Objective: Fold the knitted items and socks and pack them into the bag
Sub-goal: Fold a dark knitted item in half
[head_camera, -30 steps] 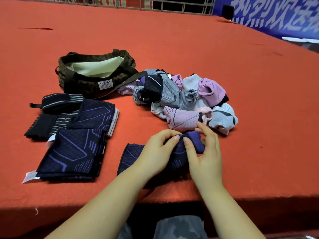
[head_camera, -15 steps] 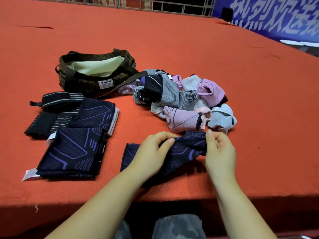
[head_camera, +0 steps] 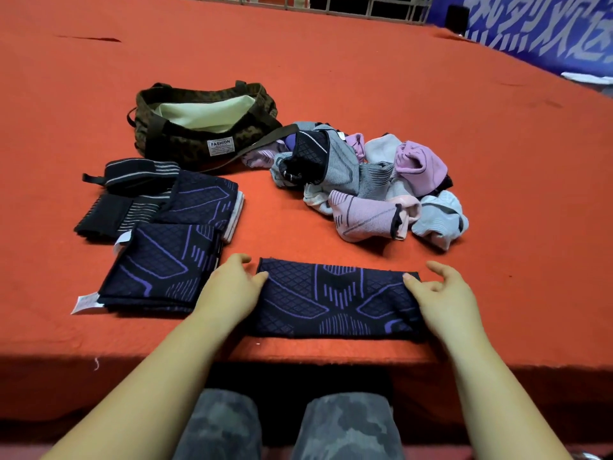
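Folded navy knits (head_camera: pixel 166 273) with purple line patterns lie at the left of the red table (head_camera: pixel 365 78), beside black striped pieces (head_camera: pixel 132 194), with the open camouflage bag (head_camera: pixel 199 134) behind them. Near the front edge, the left hand (head_camera: pixel 232 290) rests with relaxed fingers on the left end of a long navy knitted item (head_camera: pixel 335 300) spread flat, and the right hand (head_camera: pixel 441 300) pinches its right end with the thumb on top. Behind, at the right, sits a loose heap of pink, grey and dark socks (head_camera: pixel 374 190).
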A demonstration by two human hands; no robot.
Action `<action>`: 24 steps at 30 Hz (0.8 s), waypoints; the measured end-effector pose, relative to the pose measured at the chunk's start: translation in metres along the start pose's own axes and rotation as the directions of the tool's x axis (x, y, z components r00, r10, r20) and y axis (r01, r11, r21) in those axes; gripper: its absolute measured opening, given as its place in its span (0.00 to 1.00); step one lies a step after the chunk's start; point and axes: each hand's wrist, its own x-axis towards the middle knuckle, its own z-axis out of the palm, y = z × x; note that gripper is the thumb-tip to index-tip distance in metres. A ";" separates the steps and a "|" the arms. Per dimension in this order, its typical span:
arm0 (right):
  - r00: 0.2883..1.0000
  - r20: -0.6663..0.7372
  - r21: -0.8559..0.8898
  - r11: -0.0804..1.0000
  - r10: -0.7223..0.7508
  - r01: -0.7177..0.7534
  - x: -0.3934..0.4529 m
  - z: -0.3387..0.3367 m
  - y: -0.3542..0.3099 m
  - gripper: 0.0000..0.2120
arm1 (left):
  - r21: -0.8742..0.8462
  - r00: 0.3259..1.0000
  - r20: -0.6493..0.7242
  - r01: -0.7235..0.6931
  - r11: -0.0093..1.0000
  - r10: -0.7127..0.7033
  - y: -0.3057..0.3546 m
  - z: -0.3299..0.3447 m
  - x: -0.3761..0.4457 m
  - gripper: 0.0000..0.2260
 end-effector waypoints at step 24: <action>0.838 -0.030 0.011 0.839 -0.544 0.545 -0.003 -0.045 -0.043 0.11 | -0.536 0.877 -0.148 -0.459 0.709 0.457 0.034 -0.070 -0.006 0.21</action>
